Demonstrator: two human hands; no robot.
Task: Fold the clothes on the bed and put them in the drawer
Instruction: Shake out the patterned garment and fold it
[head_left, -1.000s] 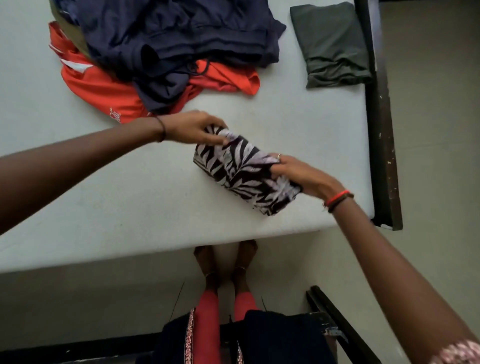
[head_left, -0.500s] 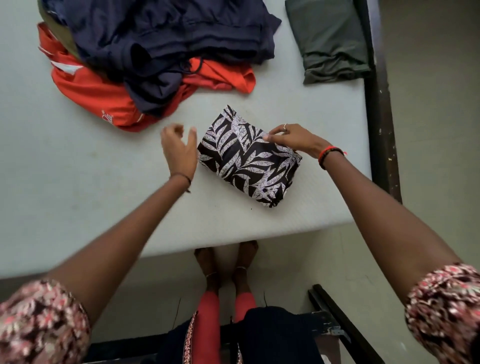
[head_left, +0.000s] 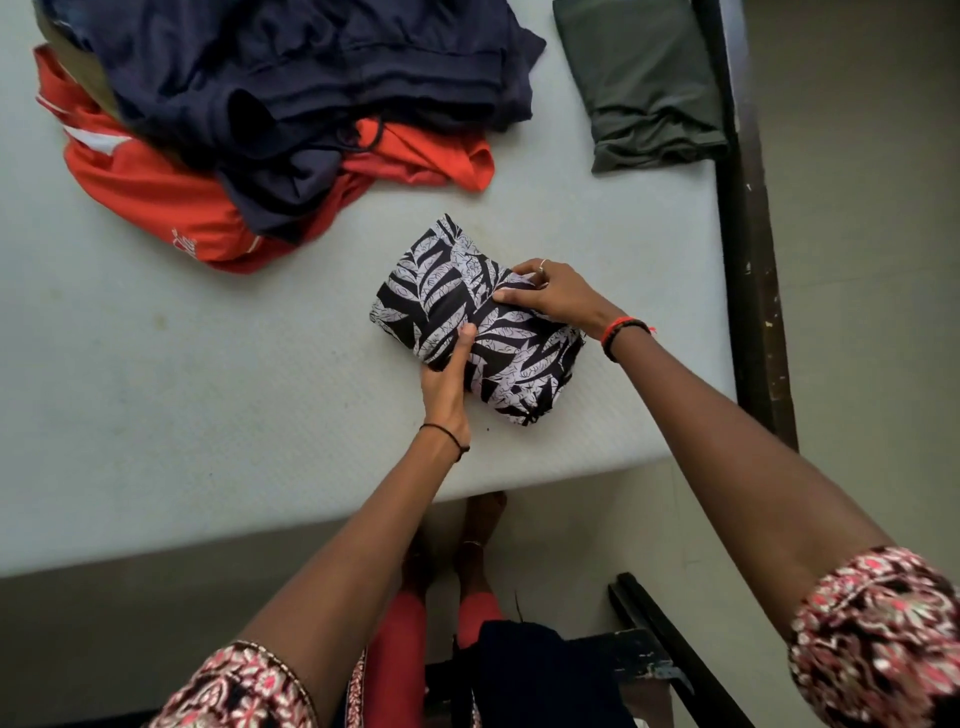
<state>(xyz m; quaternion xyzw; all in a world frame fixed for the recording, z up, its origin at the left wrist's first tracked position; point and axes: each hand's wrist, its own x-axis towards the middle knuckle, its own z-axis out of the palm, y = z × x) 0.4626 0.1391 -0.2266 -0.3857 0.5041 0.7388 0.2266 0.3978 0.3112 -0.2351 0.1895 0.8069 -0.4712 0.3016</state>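
Garment (head_left: 441, 288), one, gripped by left hand (head_left: 445, 387), right hand (head_left: 553, 300).

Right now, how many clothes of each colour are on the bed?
Black-and-white print: 1
Navy heap: 1, maybe more inside
Red-orange: 1
Dark green, folded: 1
Olive, mostly hidden: 1
Total: 5

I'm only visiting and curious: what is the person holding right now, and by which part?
The folded leaf-print garment: the left hand grips its near edge, thumb on top, and the right hand pinches its far right side.
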